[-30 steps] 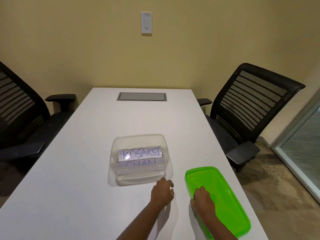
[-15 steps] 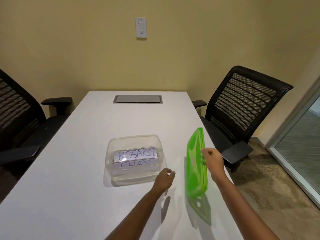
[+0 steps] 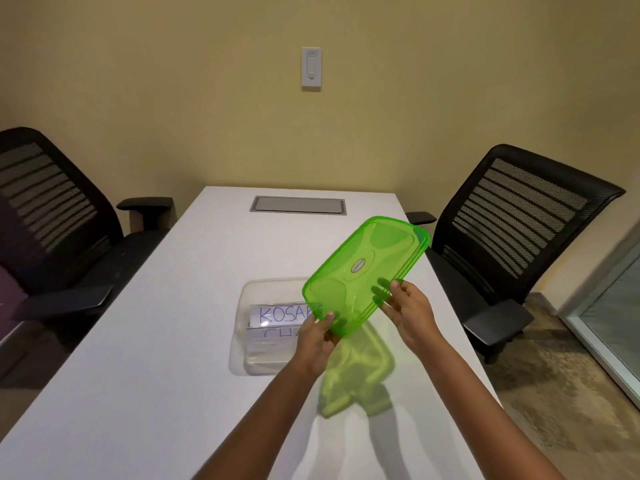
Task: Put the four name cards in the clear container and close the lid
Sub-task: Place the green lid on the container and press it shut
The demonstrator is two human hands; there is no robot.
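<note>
Now cards [image 3: 280, 315] inside clear plastic container [image 3: 249, 358]; both hands, left [image 3: 317, 336] and right [image 3: 410, 315], pinch translucent green rectangular lid [image 3: 363, 275] aloft; seating, pressing remain.

Name cards [image 3: 277, 315] read "KOSA" and "CH".

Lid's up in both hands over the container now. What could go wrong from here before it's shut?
1. The green lid is tilted and turned askew to the clear container; lowered like that, it may seat crooked.
2. The name cards stand upright inside; if they reach the rim, the lid could bend them.
3. The left hand and right hand pinch only the lid's near edge, so it might slip.
</note>
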